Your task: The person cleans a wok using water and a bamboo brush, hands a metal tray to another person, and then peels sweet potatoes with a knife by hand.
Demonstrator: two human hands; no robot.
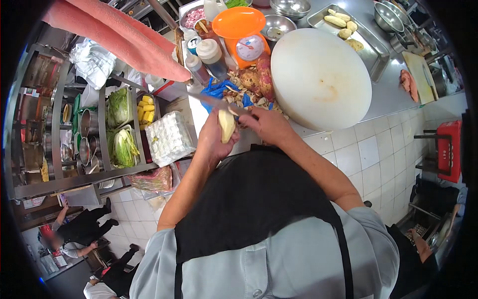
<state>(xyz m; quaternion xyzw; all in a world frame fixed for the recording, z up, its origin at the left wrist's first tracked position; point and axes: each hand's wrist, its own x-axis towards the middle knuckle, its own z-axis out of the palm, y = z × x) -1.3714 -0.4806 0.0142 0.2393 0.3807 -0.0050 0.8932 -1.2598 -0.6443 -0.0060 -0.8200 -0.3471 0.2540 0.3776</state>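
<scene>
My left hand (217, 135) is wrapped round a peeled, pale yellow tuber (227, 125) just in front of my apron. A knife (214, 101) is gripped in my right hand (265, 125), its blade pointing left and lying across the tuber's top end. Behind both hands, a pile of brown peelings (240, 94) lies on a blue plastic bag (214, 90). Unpeeled reddish tubers (265, 77) rest beside the peelings, close to a round white cutting board (321, 79).
An orange scale (250, 48), an orange plate (239, 22) and squeeze bottles (212, 56) stand behind the pile. A metal tray (366, 47) holds peeled tubers. Shelved vegetables (123, 147) and a pink towel (119, 37) are at left. Other people (79, 226) stand lower left and right.
</scene>
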